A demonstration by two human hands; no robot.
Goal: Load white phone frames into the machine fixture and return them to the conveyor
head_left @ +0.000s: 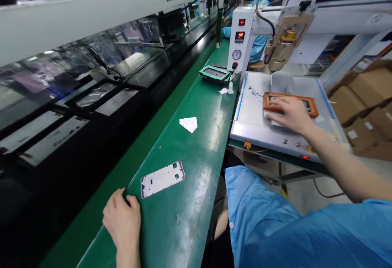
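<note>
Your left hand (122,219) rests loosely spread on the green worktop's (199,158) edge, just beside the flat phone frame (163,179). Your right hand (289,114) touches the orange fixture (312,107) on the machine's metal plate (249,111); I can't tell whether it grips.

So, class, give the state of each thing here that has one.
Left hand: loosely open
Right hand: touching orange fixture
Orange fixture: partly covered
Phone frame: lying flat
Paper scrap: lying flat
Digital display: lit red
Upper panel light: lit
Front indicator: lit
Pressure gauge: illegible
</note>
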